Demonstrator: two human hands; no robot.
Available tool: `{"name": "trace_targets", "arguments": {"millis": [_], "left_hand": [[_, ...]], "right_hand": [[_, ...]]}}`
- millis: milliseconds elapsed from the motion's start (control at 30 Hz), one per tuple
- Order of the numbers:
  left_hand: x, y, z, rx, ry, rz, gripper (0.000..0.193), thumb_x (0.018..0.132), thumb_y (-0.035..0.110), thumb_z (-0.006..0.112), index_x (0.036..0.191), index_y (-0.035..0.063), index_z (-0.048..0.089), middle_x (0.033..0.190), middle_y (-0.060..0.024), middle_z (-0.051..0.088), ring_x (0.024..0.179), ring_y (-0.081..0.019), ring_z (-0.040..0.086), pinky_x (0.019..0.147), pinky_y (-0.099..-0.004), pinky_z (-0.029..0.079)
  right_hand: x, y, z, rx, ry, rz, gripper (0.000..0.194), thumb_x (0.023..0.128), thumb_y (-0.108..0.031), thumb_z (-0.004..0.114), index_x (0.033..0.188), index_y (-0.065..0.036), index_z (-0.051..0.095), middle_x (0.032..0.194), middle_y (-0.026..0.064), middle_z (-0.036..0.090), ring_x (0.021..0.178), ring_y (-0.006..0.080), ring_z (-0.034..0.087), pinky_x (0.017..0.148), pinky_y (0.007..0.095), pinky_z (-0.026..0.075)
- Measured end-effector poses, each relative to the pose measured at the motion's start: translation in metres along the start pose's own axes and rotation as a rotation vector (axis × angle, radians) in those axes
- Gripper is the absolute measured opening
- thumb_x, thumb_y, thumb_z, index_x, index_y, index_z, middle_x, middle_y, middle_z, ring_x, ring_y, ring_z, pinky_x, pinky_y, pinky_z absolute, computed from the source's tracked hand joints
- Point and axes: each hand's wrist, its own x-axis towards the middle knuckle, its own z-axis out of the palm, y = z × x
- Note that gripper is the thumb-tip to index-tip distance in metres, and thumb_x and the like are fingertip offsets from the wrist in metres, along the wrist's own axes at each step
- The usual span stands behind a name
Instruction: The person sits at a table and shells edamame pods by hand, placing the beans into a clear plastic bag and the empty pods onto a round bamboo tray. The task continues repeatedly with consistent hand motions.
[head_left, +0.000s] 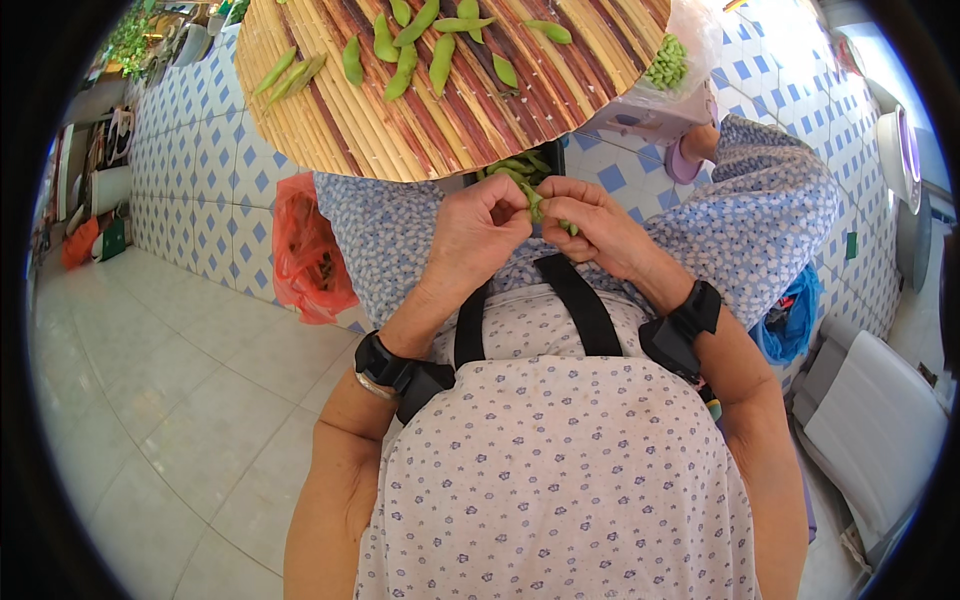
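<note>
A green bean pod (533, 201) is pinched between both my hands, in front of my lap. My left hand (480, 232) grips its left side with thumb and forefinger. On the other side, my right hand (600, 221) holds it by thumb and fingertips, and shelled green beans (570, 227) show under its curled fingers. Just beyond the hands is a dark container (556, 157) with green pods (517, 166) in it, partly hidden by a round mat of stalks (337, 142). Several loose pods (442, 64) lie on this mat.
Shelled beans (667, 64) fill part of a clear plastic bag (697, 37) beyond the mat's right edge. A red plastic bag (311, 255) stands by my left leg. To the right are a blue bag (795, 319) and a grey-white seat (874, 409).
</note>
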Motion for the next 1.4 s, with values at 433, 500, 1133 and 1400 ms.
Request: {"name": "trace_targets", "arguments": {"millis": [433,500,1133,1400], "left_hand": [[0.000,-0.003,-0.001,-0.254,-0.093,-0.042,0.003,0.089,0.003,0.056,0.088,0.0000,0.055,0.075,-0.0018,0.058,0.056,-0.0054,0.053,0.049,-0.0195,0.045],[0.000,-0.002,0.000,-0.335,-0.065,-0.045,0.003,0.087,0.002,0.057,0.085,-0.0003,0.056,0.071,0.0001,0.056,0.055,-0.0042,0.053,0.047,-0.0192,0.044],[-0.005,0.000,-0.010,-0.333,-0.061,0.028,0.002,0.087,-0.002,0.057,0.087,-0.0006,0.059,0.080,-0.0029,0.061,0.066,-0.0075,0.058,0.056,-0.0213,0.050],[-0.013,0.002,-0.019,-0.510,-0.081,0.032,0.007,0.089,0.004,0.055,0.094,-0.0004,0.059,0.083,-0.0070,0.062,0.071,-0.0131,0.061,0.066,-0.0257,0.052]], "right_hand": [[0.003,0.006,-0.005,-0.077,-0.043,-0.017,0.010,0.088,-0.012,0.049,0.092,-0.007,0.055,0.063,-0.0044,0.045,0.045,0.0004,0.027,0.038,0.0168,0.016],[0.003,0.005,-0.005,-0.067,-0.059,-0.020,0.010,0.088,-0.012,0.049,0.092,-0.006,0.056,0.064,-0.0041,0.045,0.045,0.0006,0.027,0.038,0.0169,0.016],[0.000,0.002,-0.002,-0.024,-0.137,-0.039,0.014,0.080,-0.009,0.044,0.087,-0.003,0.054,0.067,-0.0002,0.047,0.047,0.0032,0.030,0.039,0.0192,0.018],[-0.001,0.000,-0.002,0.045,-0.135,-0.020,0.021,0.089,-0.019,0.046,0.091,0.000,0.055,0.067,0.0024,0.049,0.047,0.0052,0.034,0.039,0.0198,0.022]]}}
